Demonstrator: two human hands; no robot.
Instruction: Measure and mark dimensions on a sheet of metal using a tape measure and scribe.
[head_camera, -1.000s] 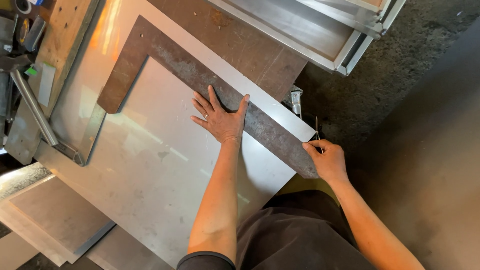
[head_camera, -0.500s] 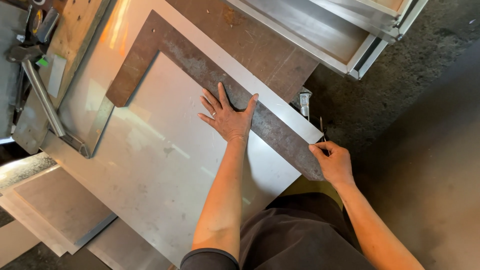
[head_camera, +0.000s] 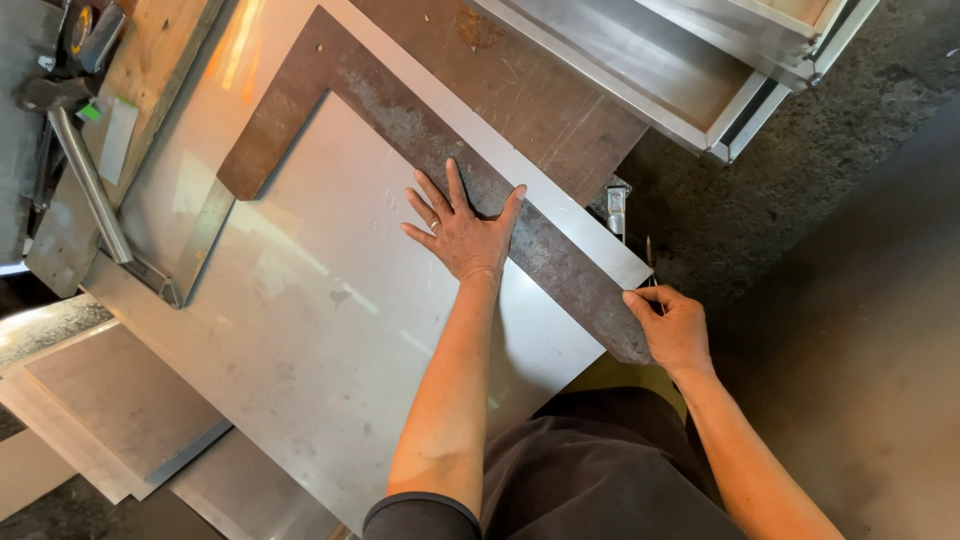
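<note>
A large rusty L-shaped steel square (head_camera: 400, 115) lies on a shiny metal sheet (head_camera: 300, 300). My left hand (head_camera: 462, 228) presses flat, fingers spread, on the long arm of the square and the sheet beside it. My right hand (head_camera: 672, 325) sits at the near end of that arm, at the sheet's right edge, pinching a thin dark pointed tool (head_camera: 650, 258) against the square's outer edge. The tool's tip is mostly hidden by my fingers.
A wooden board (head_camera: 150, 70) with a metal bar (head_camera: 88, 185) and small tools lies at the left. More metal sheets (head_camera: 110, 400) lie stacked at the lower left. Open metal frames (head_camera: 720, 70) stand at the top right over a dark gritty floor (head_camera: 850, 250).
The view has shifted slightly, so everything sits a little further right and lower. Both hands keep their places on the square.
</note>
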